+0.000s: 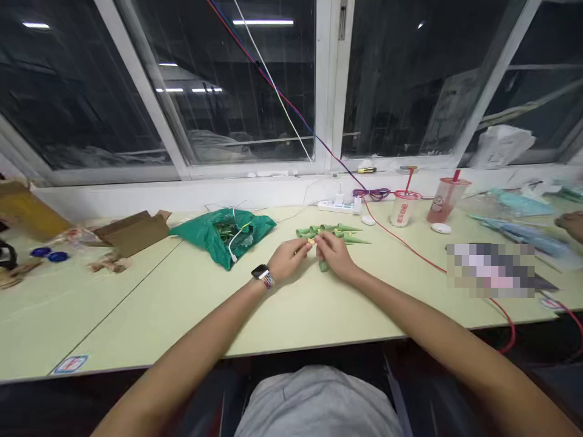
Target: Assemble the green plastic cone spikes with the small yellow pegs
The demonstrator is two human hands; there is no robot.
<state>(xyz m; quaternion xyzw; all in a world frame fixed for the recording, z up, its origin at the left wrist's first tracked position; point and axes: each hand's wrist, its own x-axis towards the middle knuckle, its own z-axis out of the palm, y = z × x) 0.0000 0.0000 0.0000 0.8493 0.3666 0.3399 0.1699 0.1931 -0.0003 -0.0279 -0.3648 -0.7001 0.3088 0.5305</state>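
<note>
1. **Hands.** We find the left hand (286, 260) and the right hand (336, 255) close together above the pale yellow-green worktop (296, 321). Both are clenched in a pinch, and neither is released.
2. **Held item.** We see both hands grasping a small green piece (323, 265) with a pale yellow end (310, 241). The fingers hide most of it, so we cannot confirm its full shape.
3. **Item location.** We locate the held piece at the front of a cluster of green tapered pieces (330, 233), directly beyond the hands. The cluster lies on the worktop, and its pointed ends face right.
4. **Left wrist.** We note a smartwatch (261, 272) with a multicoloured band on this wrist.
5. **Left of the hands.** We note a green plastic bag (243, 240) holding a white cable (233, 246). Further left lie a flattened cardboard box (134, 233) and two blue caps (50, 254).
6. **Beyond the hands.** We note a white power strip (334, 206) against the wall, with a red cable (410, 255) running across the worktop to the right.
7. **Right of the hands.** We note two plastic cups with red straws (403, 209), a white computer mouse (441, 228), and blue-green packaging (519, 233). Another person's hand (572, 226) enters at the right edge.
</note>
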